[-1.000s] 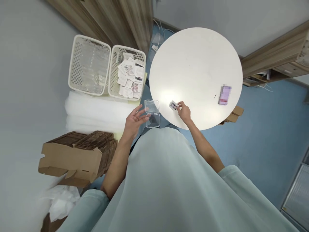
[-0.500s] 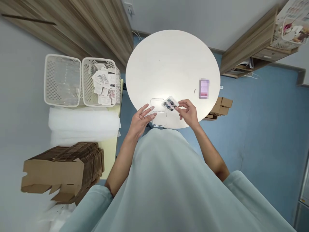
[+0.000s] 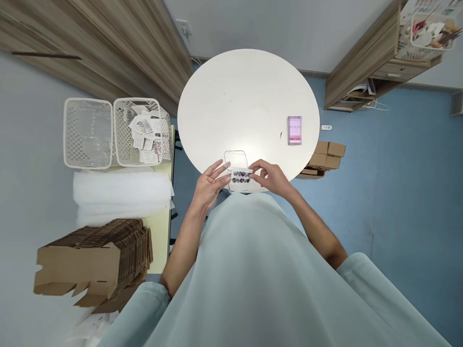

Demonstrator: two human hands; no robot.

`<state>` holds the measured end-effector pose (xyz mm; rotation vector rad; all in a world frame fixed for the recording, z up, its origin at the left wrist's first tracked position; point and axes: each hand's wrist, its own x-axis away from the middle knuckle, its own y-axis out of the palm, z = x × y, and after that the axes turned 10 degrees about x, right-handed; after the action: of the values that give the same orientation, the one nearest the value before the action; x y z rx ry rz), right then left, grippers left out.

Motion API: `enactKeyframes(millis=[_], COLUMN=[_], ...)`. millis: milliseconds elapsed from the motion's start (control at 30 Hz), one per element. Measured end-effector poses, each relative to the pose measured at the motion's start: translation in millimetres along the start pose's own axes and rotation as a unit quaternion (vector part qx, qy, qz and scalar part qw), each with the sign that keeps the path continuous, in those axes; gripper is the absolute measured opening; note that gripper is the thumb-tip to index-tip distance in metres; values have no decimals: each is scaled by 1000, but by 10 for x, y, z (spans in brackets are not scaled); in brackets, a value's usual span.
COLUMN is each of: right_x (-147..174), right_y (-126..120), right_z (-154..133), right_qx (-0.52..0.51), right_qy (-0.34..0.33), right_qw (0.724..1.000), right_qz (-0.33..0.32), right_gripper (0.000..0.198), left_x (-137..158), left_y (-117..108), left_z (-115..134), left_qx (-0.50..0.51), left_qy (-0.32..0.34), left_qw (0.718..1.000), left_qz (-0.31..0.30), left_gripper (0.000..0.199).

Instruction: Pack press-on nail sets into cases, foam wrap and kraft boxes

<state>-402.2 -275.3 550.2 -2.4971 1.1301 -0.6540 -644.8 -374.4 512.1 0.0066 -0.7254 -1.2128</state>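
A clear plastic case lies unfolded near the front edge of the round table, its two halves one behind the other. My left hand grips the case at its left side, thumb and fingers around the hinge area and the other fingers stretched out. Pinched by its right end in my right hand is a white card of press-on nails, with two rows of dark oval pieces. The card lies level over the front half of the case, its left end near my left thumb. Whether it touches the case's floor is hard to tell.
The white round table carries a pink-purple blurred rectangle at right. Left of it stand a basket of small packets, a basket of clear plastic, white wrapping rolls and flattened cardboard boxes. Cardboard boxes stand right.
My right hand has brought the card left and nearer to me, turning it level over the front half of the case. The case has shifted slightly right on the table with my left hand.
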Motion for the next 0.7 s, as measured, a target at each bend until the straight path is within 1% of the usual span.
enactKeyframes(millis=[200, 400, 533, 633, 700], right_x=[102, 148, 141, 131, 108], right_y=[17, 50, 92, 118, 114], right_z=[0, -78, -123, -167, -196], right_qx=[69, 126, 160, 152, 121], right_qy=[-26, -33, -36, -38, -34], right_qw=[997, 991, 986, 987, 991], right_qz=[-7, 15, 25, 27, 47], right_gripper=[21, 26, 22, 16, 14], left_x=[25, 32, 32, 31, 38], left_y=[90, 129, 135, 110, 74], left_z=[-38, -18, -5, 6, 25], left_qx=[7, -20, -16, -5, 5], left_qy=[6, 20, 21, 17, 13], left_qw=[1000, 1000, 1000, 1000, 1000], left_qz=[17, -3, -6, -3, -2], left_gripper=[88, 87, 86, 85, 84])
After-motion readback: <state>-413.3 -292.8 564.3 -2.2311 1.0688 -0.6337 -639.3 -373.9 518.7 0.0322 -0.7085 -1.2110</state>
